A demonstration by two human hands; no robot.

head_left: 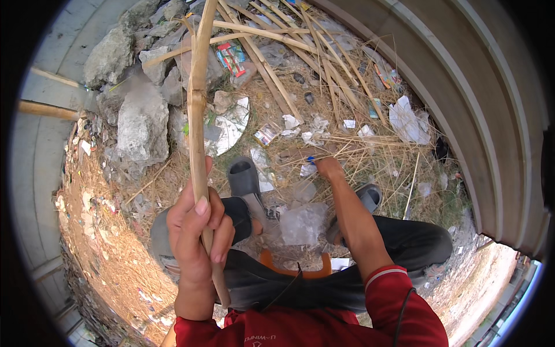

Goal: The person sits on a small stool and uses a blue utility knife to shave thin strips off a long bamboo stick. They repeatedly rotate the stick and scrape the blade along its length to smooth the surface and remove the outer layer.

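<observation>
Bamboo strip (197, 115) runs through the left hand's (199, 225) wrapped fingers, above the ground's (133, 260) left half; a slip could drive splinters into the palm. The right hand (329, 168) reaches low by a blue scrap (311, 160), its grip I cannot tell. Loose strips (275, 80) lie toward the ground's far edge.

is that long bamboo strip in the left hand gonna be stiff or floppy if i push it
The bamboo strip is probably fairly stiff: gripped near its lower end by the left hand, it shows no obvious sag. It may swing or tip easily, since most of its length reaches beyond the hand.
</observation>
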